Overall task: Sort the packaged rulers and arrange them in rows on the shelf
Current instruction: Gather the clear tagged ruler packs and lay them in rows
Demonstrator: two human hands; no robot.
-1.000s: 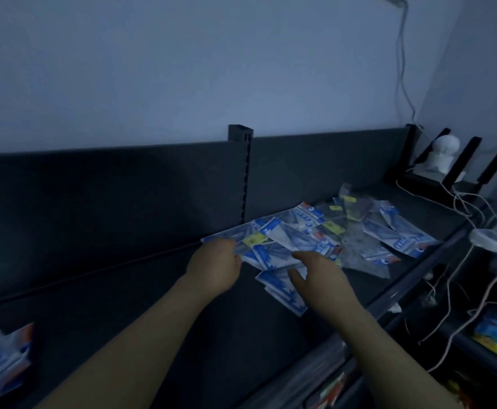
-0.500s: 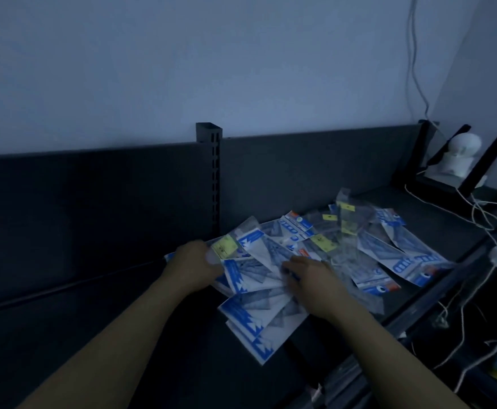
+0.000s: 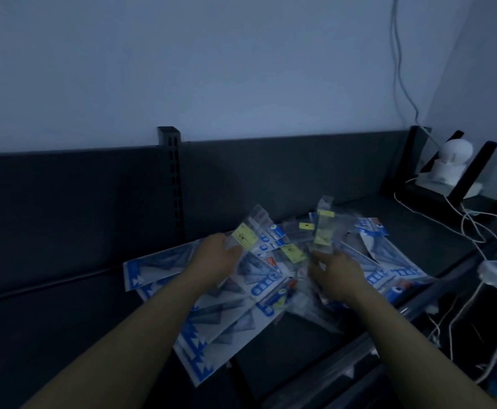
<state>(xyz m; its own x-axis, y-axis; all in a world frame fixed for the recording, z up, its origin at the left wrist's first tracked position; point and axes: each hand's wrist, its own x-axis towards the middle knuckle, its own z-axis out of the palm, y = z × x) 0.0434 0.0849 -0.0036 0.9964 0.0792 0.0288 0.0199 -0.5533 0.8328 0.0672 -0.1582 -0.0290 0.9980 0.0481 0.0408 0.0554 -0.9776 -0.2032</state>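
As both hands (image 3: 216,258) (image 3: 337,276) pinch packaged rulers (image 3: 243,237), more lie spread beneath.

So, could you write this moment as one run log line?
left grip: holds yellow-labelled packet | right grip: holds narrow clear packet | ruler packets: unsorted pile on shelf

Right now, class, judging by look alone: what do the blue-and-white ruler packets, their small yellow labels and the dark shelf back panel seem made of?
The blue-and-white ruler packets: thin clear plastic film, glossy; contents show through. The small yellow labels: probably matt paper stickers. The dark shelf back panel: likely painted metal, matt, beside a slotted upright.
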